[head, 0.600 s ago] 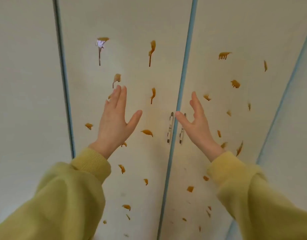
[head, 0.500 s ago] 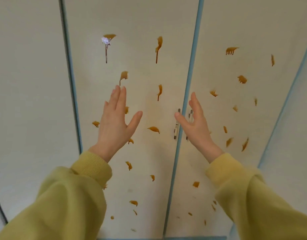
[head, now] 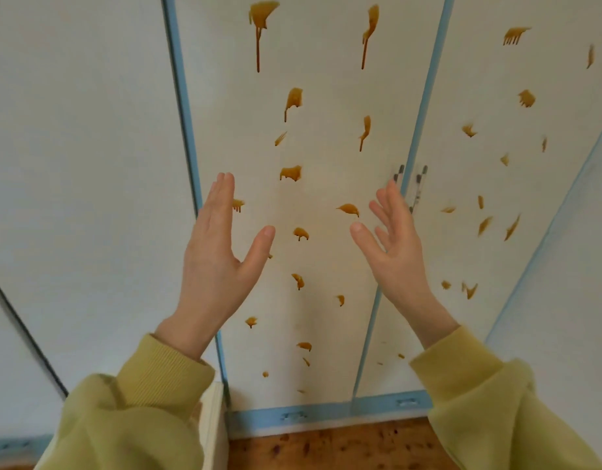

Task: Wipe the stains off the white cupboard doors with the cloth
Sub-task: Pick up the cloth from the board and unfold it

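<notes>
Head view, and we're looking straight at the white cupboard doors (head: pixel 321 137), both closed, so what the cupboard holds is hidden behind them. Orange-brown stains (head: pixel 290 173) are spattered all over the middle door, from a long drip up at the top (head: pixel 258 35) down to small flecks near the bottom edge, and more are scattered across the right door (head: pixel 479 79) beyond the blue strip (head: pixel 425 96) that divides the two. A pair of slim handles (head: pixel 420 184) sits either side of that strip, just beyond the right hand. Both hands are up in front of the middle door, and neither is holding anything. The left hand (head: pixel 218 262) has its fingers (head: pixel 221 198) straight and pressed together, thumb splayed out to the right. The right hand (head: pixel 398 252) has its fingers (head: pixel 391 205) straight but fanned a little apart, thumb reaching left. The thumbs point towards each other with a cluster of stains showing between them. Whether either hand touches the door, I can't tell. Yellow-green sleeves (head: pixel 150 401) cover both arms to the wrist. Down low, a blue base strip (head: pixel 326 413) runs under the doors, and speckled wooden floor (head: pixel 343 446) lies in front of it. A plain pale panel (head: pixel 82 164) fills the left side.
</notes>
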